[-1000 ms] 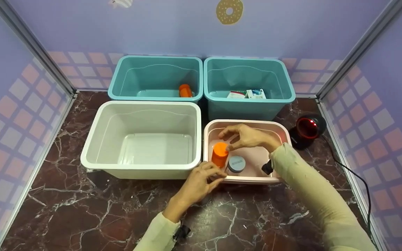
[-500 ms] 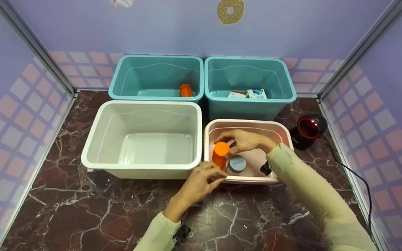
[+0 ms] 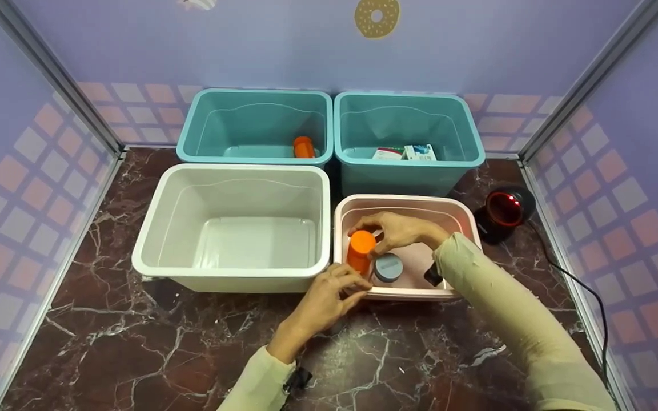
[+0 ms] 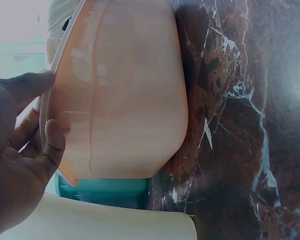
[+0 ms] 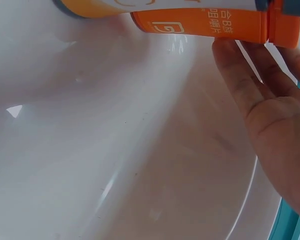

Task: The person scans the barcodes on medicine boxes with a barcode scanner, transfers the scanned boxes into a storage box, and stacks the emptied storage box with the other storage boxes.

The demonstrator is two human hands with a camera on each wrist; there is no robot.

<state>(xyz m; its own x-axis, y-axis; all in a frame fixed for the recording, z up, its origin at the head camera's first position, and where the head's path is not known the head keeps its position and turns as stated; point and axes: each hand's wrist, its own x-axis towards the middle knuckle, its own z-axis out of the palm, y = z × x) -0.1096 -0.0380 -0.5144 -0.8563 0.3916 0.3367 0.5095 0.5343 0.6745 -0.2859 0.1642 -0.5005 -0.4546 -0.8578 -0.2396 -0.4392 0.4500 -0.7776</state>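
- Head view, far left: the white rectangular plastic bin (image 3: 232,273) sits where it was a second ago.
- Next along, the left hand (image 3: 323,294) is pinching the near rim of the pale pink plastic bin (image 3: 417,254), thumb and fingers together on the edge, same hold as before.
- Now the action! The orange cylindrical plastic bottle (image 3: 360,251) stands inside the pink bin at its left end, and it's no longer untouched: I'd judge it secured but not yet lifted.
- Just right of it, the small grey-lidded jar (image 3: 388,267) hasn't budged.
- And the right hand (image 3: 400,231): a second ago its fingers were apart, hovering beyond the bottle; it has come in leftward and now clamps the bottle's upper part between fingers and thumb. Right wrist view confirms fingertips touching the orange side; the thumb is out of that picture.
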